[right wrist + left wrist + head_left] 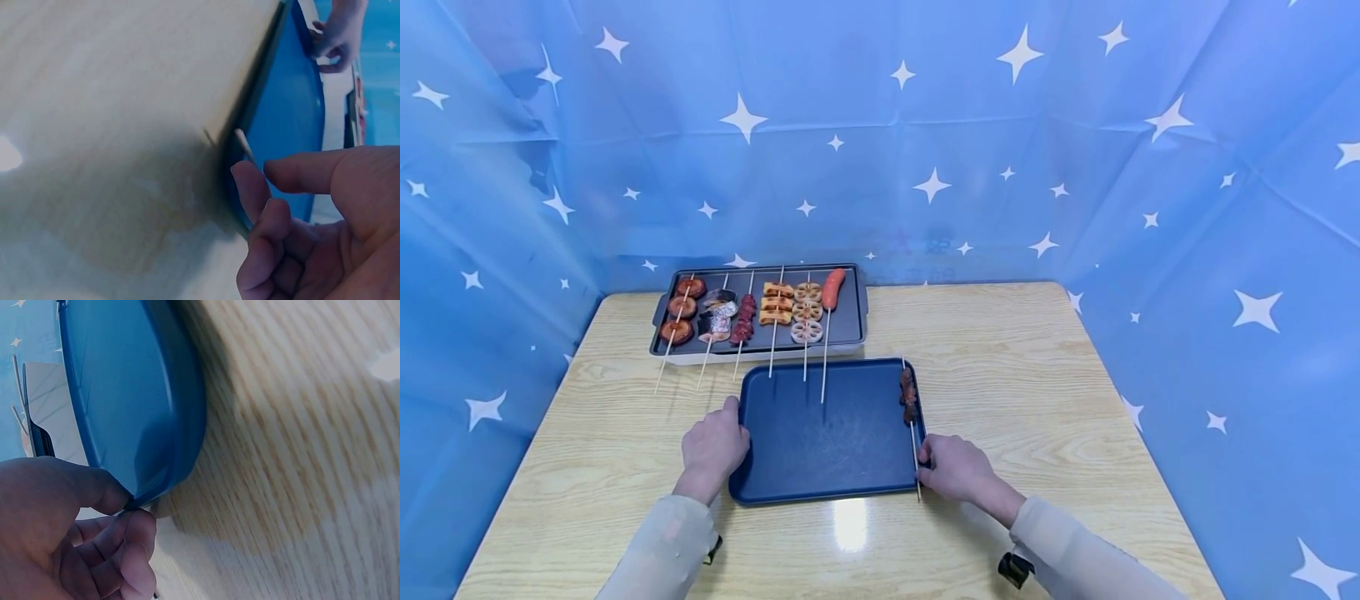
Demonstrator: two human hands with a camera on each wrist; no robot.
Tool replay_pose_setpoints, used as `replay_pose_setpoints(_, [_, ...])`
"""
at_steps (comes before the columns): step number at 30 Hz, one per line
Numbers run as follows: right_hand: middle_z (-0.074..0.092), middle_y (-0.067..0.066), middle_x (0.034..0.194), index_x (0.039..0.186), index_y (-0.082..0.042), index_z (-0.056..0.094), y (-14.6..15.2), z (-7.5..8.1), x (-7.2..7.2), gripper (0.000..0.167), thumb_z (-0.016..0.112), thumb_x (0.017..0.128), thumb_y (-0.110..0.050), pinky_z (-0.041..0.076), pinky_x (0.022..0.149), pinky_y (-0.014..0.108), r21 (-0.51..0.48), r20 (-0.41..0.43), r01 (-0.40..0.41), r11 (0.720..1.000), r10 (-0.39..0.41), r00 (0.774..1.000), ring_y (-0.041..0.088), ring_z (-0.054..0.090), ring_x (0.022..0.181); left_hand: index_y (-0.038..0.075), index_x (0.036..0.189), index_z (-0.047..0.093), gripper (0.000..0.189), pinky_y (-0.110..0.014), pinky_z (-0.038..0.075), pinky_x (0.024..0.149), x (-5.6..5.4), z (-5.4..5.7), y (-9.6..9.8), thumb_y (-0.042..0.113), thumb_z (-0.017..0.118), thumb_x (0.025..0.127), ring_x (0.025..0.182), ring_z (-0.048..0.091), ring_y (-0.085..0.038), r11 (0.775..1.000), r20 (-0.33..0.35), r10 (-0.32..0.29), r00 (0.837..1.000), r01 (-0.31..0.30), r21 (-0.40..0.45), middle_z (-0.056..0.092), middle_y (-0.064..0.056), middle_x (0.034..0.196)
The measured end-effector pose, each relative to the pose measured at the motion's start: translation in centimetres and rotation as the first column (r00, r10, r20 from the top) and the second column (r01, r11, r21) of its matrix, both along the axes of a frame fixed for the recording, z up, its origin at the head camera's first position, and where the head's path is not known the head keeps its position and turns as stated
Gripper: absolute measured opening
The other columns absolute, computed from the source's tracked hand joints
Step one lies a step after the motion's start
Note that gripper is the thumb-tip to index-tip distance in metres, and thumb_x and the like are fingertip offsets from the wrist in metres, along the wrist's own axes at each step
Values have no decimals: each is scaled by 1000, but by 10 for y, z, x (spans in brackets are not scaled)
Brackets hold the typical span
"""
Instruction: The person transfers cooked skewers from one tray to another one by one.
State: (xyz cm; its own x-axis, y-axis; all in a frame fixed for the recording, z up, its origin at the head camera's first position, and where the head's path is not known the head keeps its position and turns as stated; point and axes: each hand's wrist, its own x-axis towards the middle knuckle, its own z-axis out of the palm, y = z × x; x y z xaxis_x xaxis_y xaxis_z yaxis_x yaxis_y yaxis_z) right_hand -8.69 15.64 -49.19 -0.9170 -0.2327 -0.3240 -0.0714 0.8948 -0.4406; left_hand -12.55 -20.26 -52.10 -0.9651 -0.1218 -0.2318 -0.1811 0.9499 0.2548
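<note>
A dark blue tray (831, 442) lies on the table. My left hand (717, 443) pinches its left rim between thumb and fingers, as the left wrist view also shows with the hand (75, 531) at the tray edge (187, 425). At the tray's right side lies a skewer of dark brown meat (908, 396), its stick running toward me past the front rim. My right hand (958, 468) pinches that stick low down, near the tray's front right corner. In the right wrist view the stick's end (244, 142) pokes out between thumb and index finger of the hand (306, 231).
Behind the tray stands a grill pan (853, 317) bearing several skewers: brown round slices (677, 332), fish pieces (718, 315), red meat (744, 321), yellow pieces (776, 303), lotus root slices (807, 312) and a sausage (832, 289). Some sticks overhang the tray. A starry blue curtain (865, 167) surrounds the wooden table (1022, 367).
</note>
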Motion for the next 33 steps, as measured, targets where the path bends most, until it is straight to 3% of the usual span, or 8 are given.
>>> replay_pose_setpoints(13, [59, -7, 65, 85, -16, 60, -1, 17, -27, 14, 73, 83, -22, 36, 52, 30, -4, -27, 6, 1000, -6, 1000, 13, 50, 55, 3, 113, 55, 29, -46, 45, 50, 3, -1, 0, 19, 61, 90, 65, 64, -35, 1000, -65, -18, 998, 17, -24, 68, -23, 87])
replay_pose_setpoints(21, [61, -9, 66, 87, -17, 64, -9, 22, -44, 11, 72, 85, -23, 38, 55, 29, -2, -54, -8, 1000, 8, 999, 11, 52, 58, 3, 113, 55, 29, -46, 46, 50, 2, -1, 1, 19, 61, 90, 66, 64, -36, 1000, -62, -14, 998, 12, -28, 68, -22, 87])
replay_pose_setpoints(33, [68, -5, 76, 91, -17, 69, -50, 40, -74, 11, 70, 88, -27, 43, 57, 28, 43, -186, -133, 990, 138, 973, 7, 57, 62, 4, 107, 55, 24, -46, 45, 50, 3, -3, 0, 19, 62, 89, 67, 64, -37, 1000, -92, -8, 996, 7, -12, 67, -22, 85])
